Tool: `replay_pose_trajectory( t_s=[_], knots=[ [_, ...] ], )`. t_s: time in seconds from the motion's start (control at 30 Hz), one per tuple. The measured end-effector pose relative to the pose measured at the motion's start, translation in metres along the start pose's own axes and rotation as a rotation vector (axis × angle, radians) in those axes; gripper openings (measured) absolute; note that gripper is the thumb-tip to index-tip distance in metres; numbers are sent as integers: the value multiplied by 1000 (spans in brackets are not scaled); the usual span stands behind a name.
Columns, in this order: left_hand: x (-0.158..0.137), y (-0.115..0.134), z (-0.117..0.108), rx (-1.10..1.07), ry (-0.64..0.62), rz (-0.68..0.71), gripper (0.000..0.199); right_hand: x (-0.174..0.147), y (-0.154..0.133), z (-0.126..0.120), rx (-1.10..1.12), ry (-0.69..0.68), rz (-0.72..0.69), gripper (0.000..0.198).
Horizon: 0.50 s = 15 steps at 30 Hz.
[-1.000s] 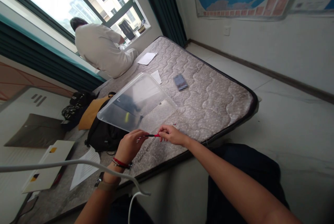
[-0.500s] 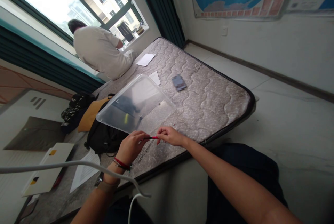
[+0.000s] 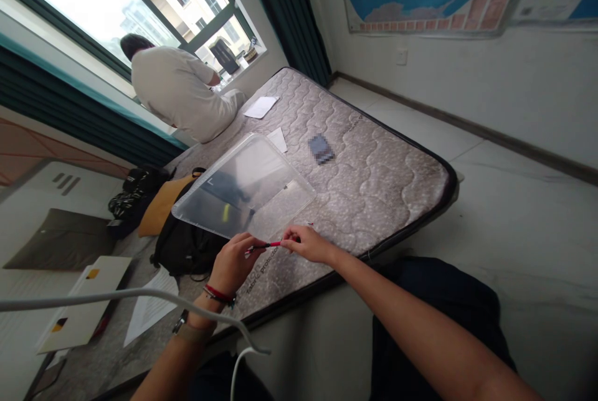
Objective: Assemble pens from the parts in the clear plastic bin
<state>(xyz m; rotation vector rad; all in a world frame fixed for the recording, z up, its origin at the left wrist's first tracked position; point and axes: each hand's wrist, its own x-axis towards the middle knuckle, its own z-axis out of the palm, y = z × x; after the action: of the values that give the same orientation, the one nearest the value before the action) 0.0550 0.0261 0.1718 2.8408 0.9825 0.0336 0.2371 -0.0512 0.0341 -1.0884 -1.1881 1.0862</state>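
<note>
A slim red-and-black pen lies level between my two hands, above the near side of the mattress. My left hand pinches its dark end between thumb and fingertips. On the red end, my right hand is closed with the fingers curled; they partly hide that tip. Just beyond both hands sits a clear plastic box, with dark items and something yellow showing dimly through it. A black backpack rests to the left of my left hand.
A person in a light shirt sits at the far edge by the window. White papers and a blurred dark item lie on the mattress. A white cable crosses in front of my left forearm. White folders are at left.
Both hands have shifted very slightly, and the right fingers sit a little farther from the left along the pen. The box and the person look the same.
</note>
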Motion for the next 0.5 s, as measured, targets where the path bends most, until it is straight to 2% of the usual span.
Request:
replay_pose_trajectory(
  t_s=[0.1, 0.2, 0.3, 0.37, 0.43, 0.5],
  knots=[
    [-2, -4, 3, -45, 1, -16, 13, 0, -1, 0, -78, -57, 14, 36],
    [-5, -6, 6, -80, 23, -46, 13, -2, -2, 0, -119, -7, -13, 27],
    [-8, -6, 8, -120, 46, -65, 15, -3, -3, 1, -161, 59, -62, 27],
    [-10, -6, 10, -151, 48, -70, 16, -3, -2, 1, -198, 26, -53, 24],
    [-12, -7, 12, -168, 44, -75, 17, -3, -1, 2, -219, -37, -16, 38],
    [-14, -8, 14, -177, 43, -92, 18, -3, 0, 4, -209, -56, -3, 38]
  ],
)
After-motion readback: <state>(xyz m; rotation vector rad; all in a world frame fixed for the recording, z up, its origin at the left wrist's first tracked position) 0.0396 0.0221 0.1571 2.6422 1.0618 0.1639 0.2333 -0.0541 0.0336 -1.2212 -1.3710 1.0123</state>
